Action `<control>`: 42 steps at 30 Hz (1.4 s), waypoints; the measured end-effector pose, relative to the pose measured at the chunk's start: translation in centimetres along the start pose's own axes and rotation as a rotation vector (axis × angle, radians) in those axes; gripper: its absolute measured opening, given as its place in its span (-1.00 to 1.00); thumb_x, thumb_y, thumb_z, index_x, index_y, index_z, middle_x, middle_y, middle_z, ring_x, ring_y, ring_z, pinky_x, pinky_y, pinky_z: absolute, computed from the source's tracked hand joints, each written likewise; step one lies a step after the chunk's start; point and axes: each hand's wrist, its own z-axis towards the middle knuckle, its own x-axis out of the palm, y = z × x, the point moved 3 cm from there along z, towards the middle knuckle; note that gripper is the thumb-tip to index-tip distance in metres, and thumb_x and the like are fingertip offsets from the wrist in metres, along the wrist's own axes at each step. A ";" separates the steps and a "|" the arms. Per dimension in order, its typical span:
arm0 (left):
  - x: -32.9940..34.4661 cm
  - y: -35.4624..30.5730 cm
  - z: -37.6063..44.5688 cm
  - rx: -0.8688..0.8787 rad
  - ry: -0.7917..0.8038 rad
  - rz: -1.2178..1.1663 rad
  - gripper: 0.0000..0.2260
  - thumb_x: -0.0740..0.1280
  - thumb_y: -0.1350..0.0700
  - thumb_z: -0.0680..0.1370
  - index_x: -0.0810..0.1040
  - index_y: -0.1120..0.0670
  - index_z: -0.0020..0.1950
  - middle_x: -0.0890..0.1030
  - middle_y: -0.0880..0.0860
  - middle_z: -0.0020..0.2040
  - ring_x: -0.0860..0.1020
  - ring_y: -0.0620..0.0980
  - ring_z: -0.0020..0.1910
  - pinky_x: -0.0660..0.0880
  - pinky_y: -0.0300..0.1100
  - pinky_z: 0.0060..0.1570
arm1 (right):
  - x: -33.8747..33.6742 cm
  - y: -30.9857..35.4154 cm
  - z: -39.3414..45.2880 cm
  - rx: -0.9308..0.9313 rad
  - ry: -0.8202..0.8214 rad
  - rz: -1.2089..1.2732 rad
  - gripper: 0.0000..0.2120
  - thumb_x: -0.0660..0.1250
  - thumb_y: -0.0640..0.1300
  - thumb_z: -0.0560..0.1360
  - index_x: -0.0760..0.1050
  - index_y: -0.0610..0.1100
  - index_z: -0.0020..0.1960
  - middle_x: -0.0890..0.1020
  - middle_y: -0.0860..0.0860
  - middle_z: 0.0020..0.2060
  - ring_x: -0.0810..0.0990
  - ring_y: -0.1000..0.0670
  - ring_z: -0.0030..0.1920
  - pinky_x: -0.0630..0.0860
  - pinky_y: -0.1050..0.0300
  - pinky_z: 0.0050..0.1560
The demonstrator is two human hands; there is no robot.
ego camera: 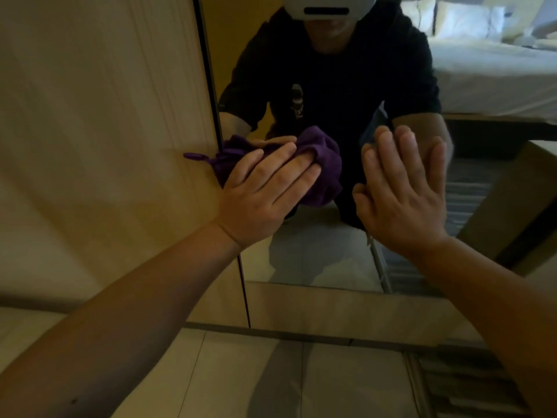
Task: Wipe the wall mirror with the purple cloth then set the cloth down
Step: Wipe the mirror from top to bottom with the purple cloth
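The purple cloth [319,164] sits bunched against the wall mirror [316,254] near its left edge, pressed there under my left hand [265,194], fingers spread over it. At three o'clock from the cloth, my right hand [401,191] lies open, palm flat on the glass. At nine o'clock stands a pale wood panel [99,116].

One head-worn camera looked forward and down, close to the wall mirror [331,251], just beyond the left hand [265,194] and right hand [401,191]; floor [271,381] lay below them.
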 end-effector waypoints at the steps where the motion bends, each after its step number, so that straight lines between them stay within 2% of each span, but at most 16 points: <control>1: 0.1 -0.6 -1.2 -0.003 -0.004 -0.020 -0.69 0.30 0.17 0.64 0.54 0.05 0.38 0.57 0.02 0.33 0.50 0.04 0.36 0.40 0.00 0.31 | 0.0 0.0 0.0 0.006 -0.007 0.002 -0.35 0.27 0.02 0.58 0.16 -0.20 0.57 0.04 -0.12 0.58 -0.04 -0.13 0.58 -0.06 -0.26 0.51; 4: 0.7 -3.8 -7.0 0.031 0.103 -0.067 -0.64 0.21 0.17 0.65 0.45 0.03 0.46 0.51 0.00 0.38 0.44 0.03 0.41 0.38 0.00 0.30 | 0.1 0.0 0.0 0.026 -0.041 0.005 -0.33 0.29 0.01 0.55 0.18 -0.21 0.56 0.05 -0.13 0.58 0.00 -0.14 0.57 -0.05 -0.27 0.50; 9: 1.5 -8.9 -16.4 0.036 0.329 -0.142 -0.61 0.15 0.15 0.66 0.38 -0.02 0.49 0.43 -0.06 0.42 0.37 -0.01 0.46 0.28 0.00 0.38 | 0.3 0.0 0.1 0.014 -0.080 -0.020 -0.39 0.30 -0.02 0.54 0.29 -0.24 0.51 0.33 -0.24 0.47 0.22 -0.20 0.47 -0.01 -0.30 0.48; 13: 0.9 -10.9 -19.2 0.043 0.497 -0.188 -0.62 0.09 0.18 0.68 0.36 0.00 0.49 0.48 -0.06 0.41 0.33 0.02 0.47 0.20 0.04 0.44 | 0.1 0.0 0.1 0.015 -0.069 0.004 -0.40 0.28 -0.01 0.56 0.28 -0.25 0.51 0.31 -0.25 0.47 0.21 -0.21 0.47 0.01 -0.32 0.46; 16: 0.3 -10.9 -18.8 0.019 0.574 -0.226 -0.60 0.02 0.20 0.68 0.37 0.00 0.49 0.46 -0.05 0.44 0.32 0.04 0.49 0.26 0.05 0.40 | 0.0 0.0 0.4 0.016 -0.017 0.016 -0.40 0.26 0.00 0.57 0.27 -0.24 0.52 0.29 -0.23 0.48 0.17 -0.20 0.49 0.05 -0.35 0.44; 18: -0.7 -10.7 -17.4 -0.002 0.603 -0.289 -0.61 0.01 0.21 0.68 0.40 0.01 0.47 0.46 -0.04 0.44 0.36 0.04 0.45 0.36 0.04 0.29 | -0.4 0.0 0.5 0.029 0.015 0.020 -0.40 0.23 0.01 0.59 0.21 -0.22 0.55 0.21 -0.17 0.52 0.09 -0.17 0.53 0.05 -0.35 0.45; 20: -1.8 -10.0 -14.8 -0.068 0.566 -0.321 -0.63 0.01 0.23 0.69 0.42 0.04 0.43 0.52 -0.01 0.38 0.44 0.06 0.34 0.45 0.03 0.11 | -1.0 -0.1 0.6 0.043 0.068 0.047 -0.40 0.18 0.01 0.62 0.14 -0.20 0.58 0.14 -0.13 0.54 0.00 -0.13 0.55 0.08 -0.36 0.45; 22: -2.5 -8.4 -10.6 -0.165 0.453 -0.317 -0.66 0.01 0.24 0.70 0.43 0.06 0.40 0.56 0.02 0.34 0.51 0.08 0.27 0.49 0.04 0.02 | -1.8 -0.2 0.9 0.030 0.151 0.097 -0.43 0.12 0.01 0.65 0.11 -0.20 0.59 0.11 -0.16 0.56 -0.03 -0.13 0.56 0.08 -0.36 0.46; 25: -3.1 -4.5 -2.2 -0.223 0.197 -0.238 -0.71 0.15 0.23 0.69 0.46 0.08 0.38 0.58 0.05 0.31 0.53 0.09 0.24 0.50 0.05 0.04 | -3.7 -1.0 0.9 0.063 0.289 0.247 -0.43 0.06 0.01 0.66 0.05 -0.19 0.59 0.01 -0.13 0.58 -0.10 -0.12 0.59 -0.12 -0.21 0.56; 27: -3.0 -2.0 3.8 -0.209 0.032 -0.167 -0.73 0.26 0.23 0.66 0.52 0.09 0.35 0.59 0.05 0.30 0.53 0.08 0.25 0.49 0.06 0.08 | -5.3 -2.6 0.5 0.145 0.288 0.291 -0.42 0.07 0.00 0.64 0.04 -0.19 0.59 -0.03 -0.13 0.58 -0.15 -0.09 0.59 -0.22 -0.10 0.56; 29: -2.3 -0.7 8.7 -0.177 -0.060 -0.109 -0.74 0.34 0.21 0.63 0.57 0.08 0.32 0.60 0.05 0.29 0.54 0.08 0.27 0.50 0.05 0.14 | -6.1 -4.8 0.1 0.211 0.231 0.264 -0.43 0.07 -0.02 0.65 0.02 -0.20 0.59 0.01 -0.19 0.57 -0.13 -0.13 0.58 -0.20 -0.16 0.55; 32: 0.0 -1.6 11.5 -0.077 -0.045 -0.060 -0.75 0.30 0.18 0.66 0.58 0.08 0.33 0.57 0.08 0.33 0.51 0.12 0.34 0.48 0.07 0.24 | -5.5 -7.9 -0.7 0.279 0.262 0.176 -0.44 0.00 0.03 0.68 0.00 -0.20 0.59 0.02 -0.21 0.58 -0.14 -0.12 0.57 -0.15 -0.25 0.54; 34: 1.2 -2.7 10.7 -0.031 -0.026 -0.024 -0.72 0.30 0.19 0.64 0.58 0.07 0.35 0.56 0.07 0.35 0.49 0.10 0.37 0.48 0.07 0.26 | -4.4 -8.7 -1.4 0.248 0.263 0.137 -0.43 0.02 0.03 0.68 0.02 -0.20 0.60 0.02 -0.21 0.58 -0.17 -0.09 0.57 -0.16 -0.25 0.53; 36: 1.8 -3.8 9.2 -0.027 -0.032 -0.024 -0.70 0.35 0.19 0.62 0.57 0.06 0.36 0.55 0.06 0.36 0.48 0.08 0.38 0.49 0.05 0.27 | -3.5 -8.8 -1.9 0.211 0.188 0.120 -0.41 0.11 -0.01 0.67 0.00 -0.18 0.60 0.00 -0.16 0.58 -0.17 -0.08 0.57 -0.14 -0.25 0.52; 39: 2.2 -5.7 5.7 0.013 -0.011 -0.047 -0.65 0.36 0.17 0.61 0.52 0.05 0.40 0.52 0.05 0.38 0.46 0.06 0.40 0.48 0.02 0.29 | -2.2 -8.7 -2.0 0.165 0.049 0.063 -0.32 0.21 -0.04 0.62 -0.06 -0.14 0.61 -0.18 0.00 0.59 -0.18 -0.06 0.57 -0.13 -0.24 0.50; 42: 3.1 -9.1 0.3 0.115 0.097 -0.102 -0.65 0.27 0.16 0.64 0.48 0.05 0.44 0.50 0.05 0.40 0.42 0.06 0.43 0.42 0.00 0.32 | -1.6 -8.9 -2.1 0.146 -0.034 0.029 -0.33 0.20 -0.05 0.60 -0.01 -0.18 0.60 -0.16 0.00 0.59 -0.14 -0.07 0.57 -0.09 -0.25 0.49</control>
